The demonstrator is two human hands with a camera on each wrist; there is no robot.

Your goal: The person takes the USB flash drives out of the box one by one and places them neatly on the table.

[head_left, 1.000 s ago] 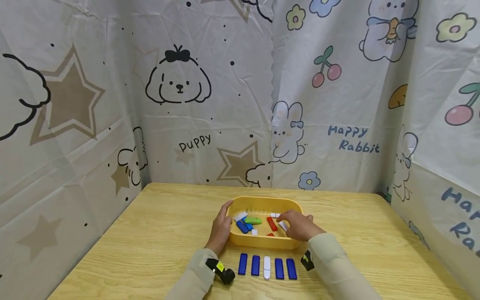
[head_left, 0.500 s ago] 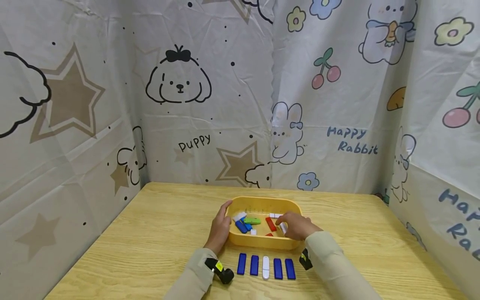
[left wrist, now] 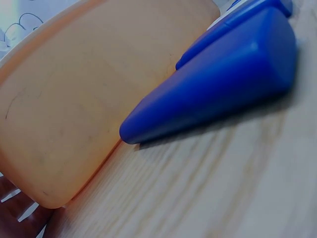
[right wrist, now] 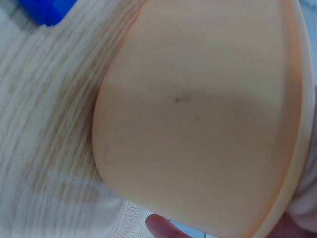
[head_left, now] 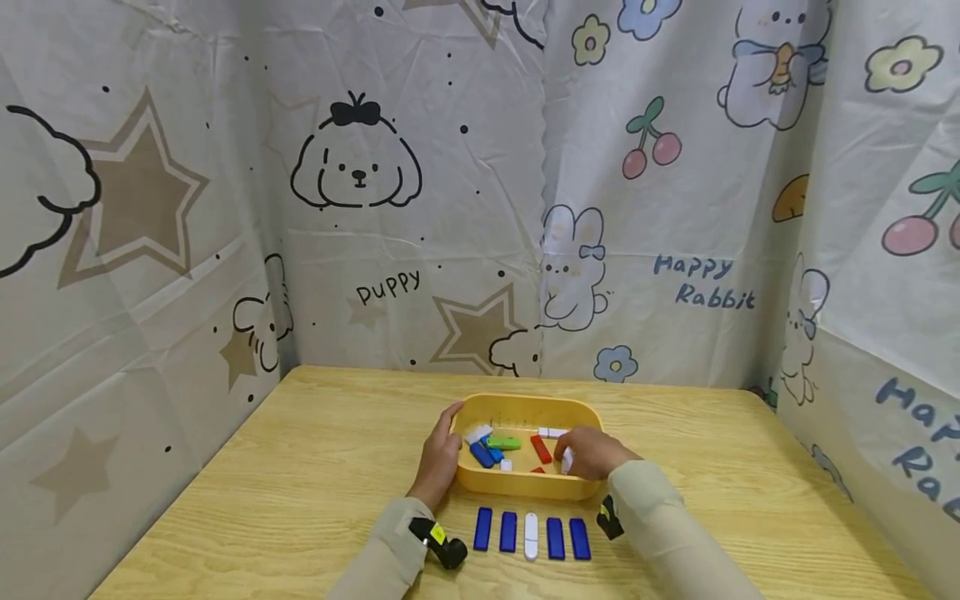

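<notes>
- Background: pale cloth backdrop on three sides, printed with stars, a puppy head, rabbits, cherries, flowers and the words "Happy Rabbit".
- Surface: light wood-grain table.
- Yellow bin: stands upright on the table, long side toward the person, between the two hands.
- Left hand: at the bin's left end; fingers hold the end wall from outside, thumb at the rim. Left wrist view catches a few of these fingers beyond the bin's lower corner.
- Right hand: reaches over the bin's right end; fingers bent down inside, pinching a white piece that the hand partly covers. Pinch itself is out of sight in the right wrist view, where one fingertip shows outside the bin wall.
- Bin contents, left half: green piece, blue piece just beside it, small white block by the near wall.
- Bin contents, right half: red piece near the right fingers; white bar by the far wall.
- Row on the table, person's side of the bin: five sticks set apart, roughly parallel. Left to right: two blue sticks, one white stick, two more blue.
- Forearms: light sleeves, a black device strapped at each wrist.
</notes>
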